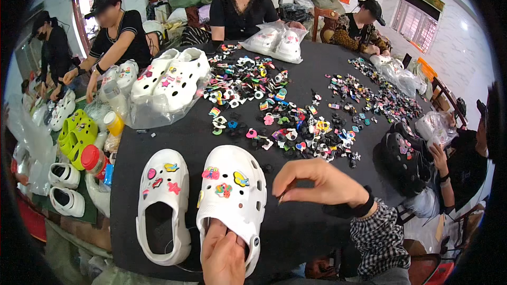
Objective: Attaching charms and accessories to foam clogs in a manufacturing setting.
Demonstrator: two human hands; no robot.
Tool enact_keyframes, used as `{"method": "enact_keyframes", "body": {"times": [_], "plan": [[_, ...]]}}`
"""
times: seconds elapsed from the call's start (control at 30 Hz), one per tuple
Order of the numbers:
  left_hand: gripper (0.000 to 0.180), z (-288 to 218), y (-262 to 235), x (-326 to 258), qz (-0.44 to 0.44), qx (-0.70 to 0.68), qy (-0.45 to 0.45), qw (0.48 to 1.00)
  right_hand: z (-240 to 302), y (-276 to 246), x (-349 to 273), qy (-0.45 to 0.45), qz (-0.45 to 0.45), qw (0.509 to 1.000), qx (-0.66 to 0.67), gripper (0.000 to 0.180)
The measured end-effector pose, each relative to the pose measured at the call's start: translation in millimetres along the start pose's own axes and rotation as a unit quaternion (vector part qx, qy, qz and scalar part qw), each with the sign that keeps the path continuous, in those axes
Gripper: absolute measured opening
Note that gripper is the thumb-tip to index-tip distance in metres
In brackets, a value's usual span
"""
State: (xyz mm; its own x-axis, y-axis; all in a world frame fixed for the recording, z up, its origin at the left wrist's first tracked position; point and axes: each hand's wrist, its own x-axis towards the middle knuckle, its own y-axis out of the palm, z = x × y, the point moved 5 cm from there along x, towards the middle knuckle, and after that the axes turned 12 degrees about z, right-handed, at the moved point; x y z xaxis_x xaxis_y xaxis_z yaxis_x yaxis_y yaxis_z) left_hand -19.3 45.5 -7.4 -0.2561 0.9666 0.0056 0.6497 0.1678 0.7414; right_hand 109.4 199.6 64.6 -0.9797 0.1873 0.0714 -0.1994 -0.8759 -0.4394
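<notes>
Two white clogs lie before me on the black table, toes pointing away. Colourful shoe charms sit in the holes of the left clog (168, 171) and of the right clog (229, 161). My left hand (224, 253) reaches into the right clog's foot opening, its fingertips hidden under the upper, gripping the shoe from inside. Just right of that clog, my right hand (319, 182) is raised in a pinch, thumb and forefinger together. A tiny dark tip shows below the pinch, too small to name.
A wide pile of loose shoe charms (317, 132) spreads across the black table (158, 140). Bagged white clogs (177, 82) stand far left, black clogs (404, 161) at the right. Green clogs (79, 132) and a red-lidded jar (94, 159) crowd the left. Several co-workers sit or stand around.
</notes>
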Motion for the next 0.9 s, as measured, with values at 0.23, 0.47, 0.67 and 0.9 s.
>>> {"method": "enact_keyframes", "body": {"times": [0.23, 0.47, 0.67, 0.9], "plan": [[0.056, 4, -1, -29, 0.011, -0.06, 0.055, 0.997, 34, 55, 4, -0.103, -0.087, 0.978, -0.159, 0.015], [0.031, 24, -11, -57, 0.172, -0.074, 0.174, 0.967, 64, 83, -10, -0.101, -0.198, 0.943, -0.247, 0.016], [0.031, 52, -35, -70, 0.054, 0.129, 0.123, 0.982, 75, 93, -21, -0.124, -0.163, 0.945, -0.256, 0.02], [0.022, 55, -21, -74, 0.042, 0.015, 0.153, 0.987, 90, 100, -32, -0.121, -0.17, 0.936, -0.284, 0.019]]}}
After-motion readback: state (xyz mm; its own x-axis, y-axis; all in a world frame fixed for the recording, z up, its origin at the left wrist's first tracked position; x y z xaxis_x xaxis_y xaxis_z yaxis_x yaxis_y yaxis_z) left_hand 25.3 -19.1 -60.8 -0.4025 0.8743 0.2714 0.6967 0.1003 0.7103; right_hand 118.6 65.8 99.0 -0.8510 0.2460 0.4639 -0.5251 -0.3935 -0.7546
